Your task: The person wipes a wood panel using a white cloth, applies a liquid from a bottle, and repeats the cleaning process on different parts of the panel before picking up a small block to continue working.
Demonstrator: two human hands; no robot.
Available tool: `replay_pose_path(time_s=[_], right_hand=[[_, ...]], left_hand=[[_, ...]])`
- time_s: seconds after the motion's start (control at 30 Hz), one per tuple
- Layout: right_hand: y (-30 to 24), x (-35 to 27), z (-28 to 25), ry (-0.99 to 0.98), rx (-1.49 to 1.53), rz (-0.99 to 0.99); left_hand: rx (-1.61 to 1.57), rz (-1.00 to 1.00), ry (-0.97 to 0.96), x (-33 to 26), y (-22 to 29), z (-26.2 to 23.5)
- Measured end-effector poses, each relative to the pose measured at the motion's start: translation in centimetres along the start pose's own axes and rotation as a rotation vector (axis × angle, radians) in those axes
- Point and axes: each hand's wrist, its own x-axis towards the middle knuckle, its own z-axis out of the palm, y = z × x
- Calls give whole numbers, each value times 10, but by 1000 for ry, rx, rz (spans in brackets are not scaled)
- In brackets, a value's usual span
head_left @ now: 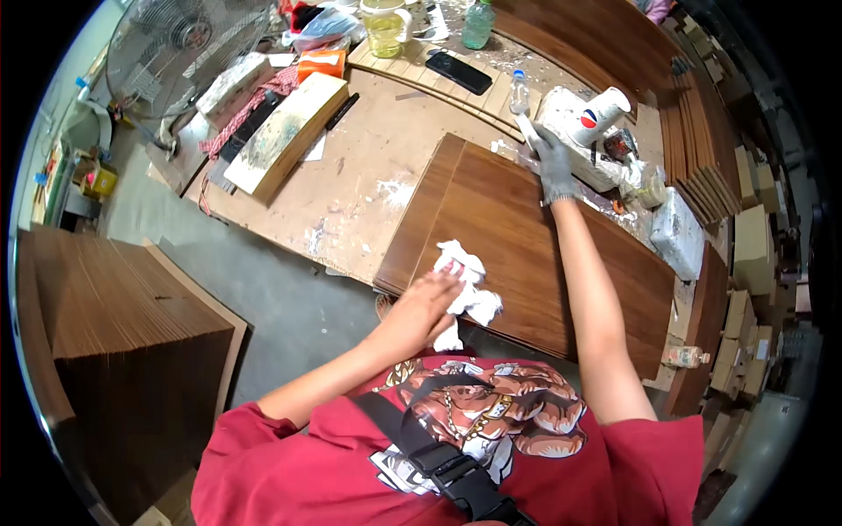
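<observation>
A dark brown wood-grain panel point(526, 237) lies on the workbench in front of me. My left hand point(421, 307), bare, presses a crumpled white rag point(469, 294) onto the panel's near edge. My right hand point(553, 162) wears a grey glove and reaches to the panel's far edge. It rests against a white glue-smeared container point(570, 131) lying on its side there. Whether its fingers grip the container cannot be told.
A glue-stained bench top point(368, 175) holds a black phone point(458, 72), a small clear bottle point(519, 92), a jar of yellow liquid point(384, 28), a green bottle point(478, 24) and a wooden block point(289, 131). Stacked brown panels point(114, 307) stand left, more panels point(702, 158) right. A fan point(175, 44) stands far left.
</observation>
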Motion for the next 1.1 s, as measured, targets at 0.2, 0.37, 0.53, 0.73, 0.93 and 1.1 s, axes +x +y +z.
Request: replay_pose_path(time_s=[0.2,0.37,0.53,0.73,0.93,1.1], right_hand=[[48,-38,-60,342,177,-207],[49,-41,-52,340,-36,-161],[35,-54,-38,311,-15,-237],[42,-53,-53,306,-136,-265],[40,-49,-48,276,-130,-270],[44,-47,-56,301,-100,-236]], left_hand=[[251,77,61,77,-40,1],[342,179,168,207,-125,-14],[256,130,152,253,-145,-19],[181,89,40,190,-112,-28],[250,122,168,221,-112,-29],[142,69,36,125,-82,-28]])
